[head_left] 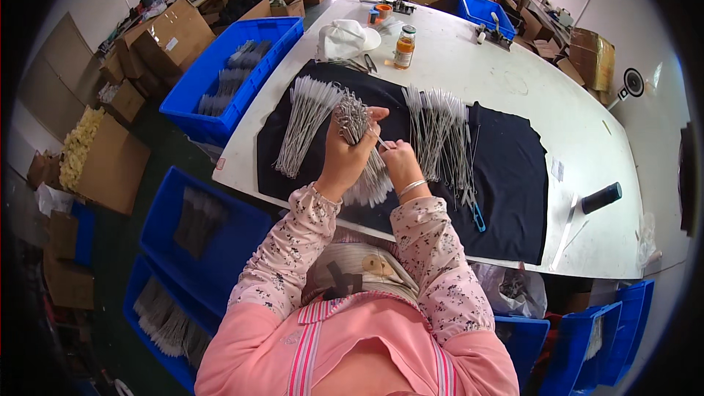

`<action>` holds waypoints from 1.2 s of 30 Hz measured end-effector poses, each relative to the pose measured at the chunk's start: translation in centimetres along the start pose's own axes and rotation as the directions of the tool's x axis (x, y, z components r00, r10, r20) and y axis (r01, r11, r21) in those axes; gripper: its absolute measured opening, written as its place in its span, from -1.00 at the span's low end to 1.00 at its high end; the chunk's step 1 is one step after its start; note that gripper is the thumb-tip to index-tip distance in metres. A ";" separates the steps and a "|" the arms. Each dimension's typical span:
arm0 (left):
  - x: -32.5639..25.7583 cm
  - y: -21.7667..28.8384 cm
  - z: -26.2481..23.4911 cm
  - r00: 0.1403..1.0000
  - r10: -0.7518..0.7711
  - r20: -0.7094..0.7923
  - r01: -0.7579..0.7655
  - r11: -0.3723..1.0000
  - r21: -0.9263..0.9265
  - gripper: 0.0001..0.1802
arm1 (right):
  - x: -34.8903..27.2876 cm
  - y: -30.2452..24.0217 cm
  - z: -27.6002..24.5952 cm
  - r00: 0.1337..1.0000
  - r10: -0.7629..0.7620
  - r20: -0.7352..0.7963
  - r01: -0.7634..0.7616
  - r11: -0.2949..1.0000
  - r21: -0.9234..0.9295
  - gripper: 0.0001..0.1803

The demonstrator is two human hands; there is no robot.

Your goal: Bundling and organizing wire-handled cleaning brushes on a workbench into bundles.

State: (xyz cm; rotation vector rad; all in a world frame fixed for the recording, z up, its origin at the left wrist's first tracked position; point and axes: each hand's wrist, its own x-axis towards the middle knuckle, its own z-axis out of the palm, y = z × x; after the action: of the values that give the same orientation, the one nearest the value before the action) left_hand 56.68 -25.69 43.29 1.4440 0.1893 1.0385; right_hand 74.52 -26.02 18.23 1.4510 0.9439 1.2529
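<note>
My left hand (345,154) is raised over the table and grips a thick bundle of thin metal rods with looped ends (354,119), held upright. My right hand (400,158) sits just to its right, fingers pinched on a single thin rod that runs toward the bundle. Below both hands a black cloth (513,176) covers the white table (506,81). One pile of rods (304,121) lies on the cloth to the left of my hands, another spread of rods (440,139) to the right.
A white cap (345,38), an orange-filled jar (404,47) and a tape roll (382,11) stand further back. A black cylinder (602,197) lies at the right edge. Blue bins (220,81) (198,235) with rods and cardboard boxes (172,37) line the left.
</note>
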 end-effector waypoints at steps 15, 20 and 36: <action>-1.4 0.8 0.5 0.999 -0.028 0.035 0.028 0.999 0.016 -0.78 | 0.8 10.4 -2.2 0.197 -0.386 0.901 -0.624 -0.759 -0.189 -0.55; 0.6 3.0 0.6 0.996 0.079 0.044 -0.080 0.996 0.025 -0.75 | 2.5 25.4 -3.6 0.530 0.362 0.767 0.044 -0.915 0.401 -0.71; 2.1 -0.9 -1.3 0.972 0.223 0.075 -0.234 0.951 0.202 -0.68 | 5.3 33.9 -9.3 0.987 0.053 -0.149 0.158 -0.360 0.920 -0.43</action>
State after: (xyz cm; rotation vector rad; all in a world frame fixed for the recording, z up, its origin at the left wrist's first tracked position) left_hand 57.49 -23.16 43.25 1.7127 0.0973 1.1950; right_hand 65.16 -27.36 52.44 2.4993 2.5703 -0.0524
